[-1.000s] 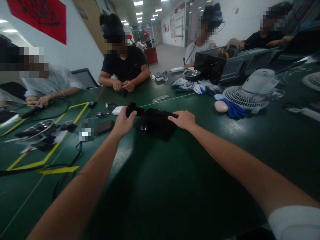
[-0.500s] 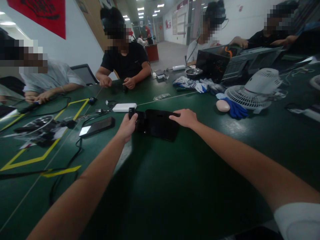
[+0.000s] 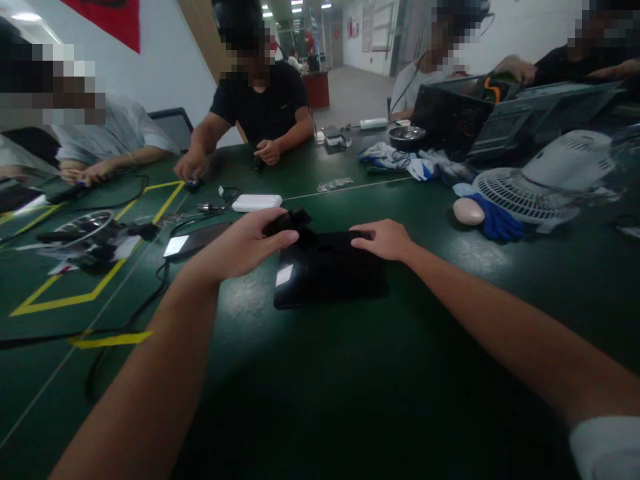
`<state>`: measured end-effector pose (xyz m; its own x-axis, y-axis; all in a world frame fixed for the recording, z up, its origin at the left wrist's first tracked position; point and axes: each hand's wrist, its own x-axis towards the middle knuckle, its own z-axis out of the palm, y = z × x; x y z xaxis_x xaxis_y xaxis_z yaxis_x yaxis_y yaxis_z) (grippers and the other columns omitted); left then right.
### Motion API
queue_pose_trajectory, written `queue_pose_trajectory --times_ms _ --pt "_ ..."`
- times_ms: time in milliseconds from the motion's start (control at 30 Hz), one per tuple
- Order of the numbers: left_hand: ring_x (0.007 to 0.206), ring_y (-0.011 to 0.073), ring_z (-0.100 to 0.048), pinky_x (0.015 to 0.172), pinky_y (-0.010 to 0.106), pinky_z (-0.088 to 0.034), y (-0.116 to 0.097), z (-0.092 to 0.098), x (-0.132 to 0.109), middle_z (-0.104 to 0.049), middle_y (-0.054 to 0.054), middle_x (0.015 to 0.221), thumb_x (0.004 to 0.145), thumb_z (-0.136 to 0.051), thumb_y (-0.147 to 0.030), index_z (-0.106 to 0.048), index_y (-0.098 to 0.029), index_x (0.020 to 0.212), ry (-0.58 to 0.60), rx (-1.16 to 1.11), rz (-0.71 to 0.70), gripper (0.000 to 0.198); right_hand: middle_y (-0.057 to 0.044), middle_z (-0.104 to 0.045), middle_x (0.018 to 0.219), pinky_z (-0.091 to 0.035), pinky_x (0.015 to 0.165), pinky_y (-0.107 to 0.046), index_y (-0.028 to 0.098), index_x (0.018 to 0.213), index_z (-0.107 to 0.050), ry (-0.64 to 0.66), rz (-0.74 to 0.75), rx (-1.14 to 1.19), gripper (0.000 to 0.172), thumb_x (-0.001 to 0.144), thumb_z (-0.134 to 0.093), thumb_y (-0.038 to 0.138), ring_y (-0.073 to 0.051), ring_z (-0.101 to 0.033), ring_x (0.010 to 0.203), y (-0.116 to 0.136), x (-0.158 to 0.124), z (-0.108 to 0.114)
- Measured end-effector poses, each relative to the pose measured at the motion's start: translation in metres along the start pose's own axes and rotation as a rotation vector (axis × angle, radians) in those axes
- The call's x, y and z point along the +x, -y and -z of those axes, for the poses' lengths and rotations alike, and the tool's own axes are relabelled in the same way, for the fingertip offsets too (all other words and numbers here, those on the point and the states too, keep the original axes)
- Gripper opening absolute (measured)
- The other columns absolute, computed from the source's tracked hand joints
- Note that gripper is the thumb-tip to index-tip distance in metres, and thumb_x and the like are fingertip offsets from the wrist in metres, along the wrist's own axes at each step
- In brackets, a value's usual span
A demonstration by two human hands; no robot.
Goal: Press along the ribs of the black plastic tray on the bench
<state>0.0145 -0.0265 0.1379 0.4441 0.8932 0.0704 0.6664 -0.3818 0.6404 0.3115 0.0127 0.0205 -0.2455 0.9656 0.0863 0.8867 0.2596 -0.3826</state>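
Observation:
A flat, glossy black panel (image 3: 335, 277) lies on the green table in front of me, its front edge towards me. My right hand (image 3: 386, 240) grips the panel's far right edge between thumb and fingers. My left hand (image 3: 243, 243) is closed around a small dark piece (image 3: 296, 220) at the panel's far left corner. That piece is blurred, and whether it is joined to the panel I cannot tell. Just beyond my left hand is a white rectangular device (image 3: 257, 203). A dark power bank-like block (image 3: 195, 241) is partly hidden behind my left hand.
A metal bowl with dark parts (image 3: 95, 237) stands left within yellow tape (image 3: 75, 305). Black cables (image 3: 125, 330) run along the left. To the right are a white fan (image 3: 530, 190), a blue glove (image 3: 503, 217) and a pinkish oval object (image 3: 469, 211). Several people sit around the table.
The panel has turned and now shows a wider face. My left hand has rotated over the dark piece and moved slightly right. Across the table, a person's hand has reached a small dark object.

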Motion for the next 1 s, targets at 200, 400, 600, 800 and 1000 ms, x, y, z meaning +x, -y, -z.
queue_pose_trajectory --times_ms 200,400,600,800,1000 --pt "0.087 0.0238 -0.066 0.077 0.035 -0.047 -0.008 -0.018 0.043 -0.073 0.006 0.099 0.087 -0.058 -0.048 -0.069 -0.019 0.109 0.244 0.264 -0.087 0.038 0.000 -0.078 0.100 -0.046 0.073 -0.036 0.042 0.129 -0.070 -0.031 0.016 -0.021 0.052 0.086 -0.054 0.067 -0.024 -0.068 0.088 -0.002 0.000 -0.003" --pt "0.093 0.0243 -0.066 0.082 0.035 -0.047 -0.001 -0.026 0.052 -0.074 0.007 0.104 0.086 -0.058 -0.048 -0.070 -0.020 0.113 0.299 0.245 -0.108 0.040 0.001 -0.078 0.099 -0.047 0.074 -0.036 0.043 0.128 -0.070 -0.020 0.029 -0.001 0.051 0.086 -0.054 0.067 -0.023 -0.068 0.087 -0.002 0.002 -0.003" --pt "0.098 0.0245 -0.066 0.086 0.035 -0.048 0.007 -0.033 0.049 -0.071 0.007 0.111 0.085 -0.059 -0.047 -0.068 -0.022 0.111 0.377 0.163 -0.090 0.037 0.001 -0.078 0.095 -0.044 0.072 -0.034 0.042 0.126 -0.071 -0.050 0.027 0.005 0.049 0.086 -0.056 0.065 -0.022 -0.067 0.084 -0.004 0.000 -0.004" --pt "0.097 0.0251 -0.065 0.084 0.035 -0.048 0.001 -0.041 0.047 -0.070 0.008 0.113 0.089 -0.051 -0.060 -0.066 -0.022 0.116 0.378 0.194 -0.051 0.049 0.001 -0.077 0.090 -0.043 0.071 -0.034 0.040 0.125 -0.072 -0.059 0.024 0.001 0.049 0.086 -0.057 0.065 -0.022 -0.066 0.082 -0.004 0.000 -0.005" --pt "0.101 0.0250 -0.067 0.089 0.035 -0.047 -0.005 -0.040 0.048 -0.072 0.009 0.116 0.096 -0.038 -0.059 -0.067 -0.020 0.120 0.339 0.290 -0.113 0.054 0.001 -0.077 0.093 -0.043 0.070 -0.033 0.041 0.124 -0.072 -0.074 0.018 -0.004 0.049 0.085 -0.057 0.065 -0.022 -0.066 0.083 -0.005 0.000 -0.006"
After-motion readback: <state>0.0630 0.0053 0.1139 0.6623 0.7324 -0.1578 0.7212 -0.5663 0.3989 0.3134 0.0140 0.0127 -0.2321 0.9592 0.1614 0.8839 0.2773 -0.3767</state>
